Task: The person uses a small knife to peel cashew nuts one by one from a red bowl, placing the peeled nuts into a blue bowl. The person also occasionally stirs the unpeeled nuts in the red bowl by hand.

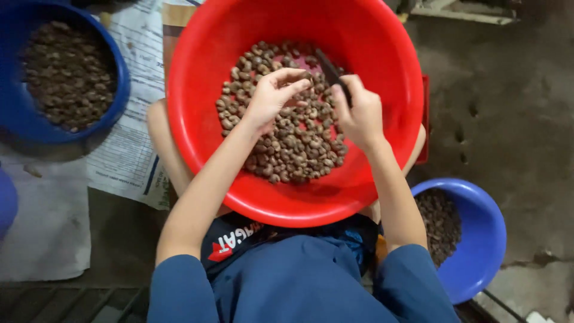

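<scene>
**A:** Head camera, looking straight down: a person in blue sleeves sits with a red basin [197, 137] on the lap, a heap of brown nuts [287, 131] spread across its floor. What are the hands doing?

**B:** The left hand [272, 96] pinches a single nut [306, 76] between thumb and fingertips, lifted just above the far side of the heap. The right hand [359, 113] is closed round a small dark tool [330, 69], whose long axis runs from the fist up and to the left, its free end lying far of the pinched nut and just right of it.

**A:** So which hand is nearer the nut?

**B:** The left has it; the right hand's knuckles sit just to its right, the two hands almost touching over the basin's middle.

**A:** And around them?

**B:** A blue bowl [119, 78] of dark bits at far left rests on printed paper [128, 149]. Another blue bowl [484, 239], also holding dark pieces, sits near right beside the person's elbow, on rough grey floor [514, 119].
</scene>
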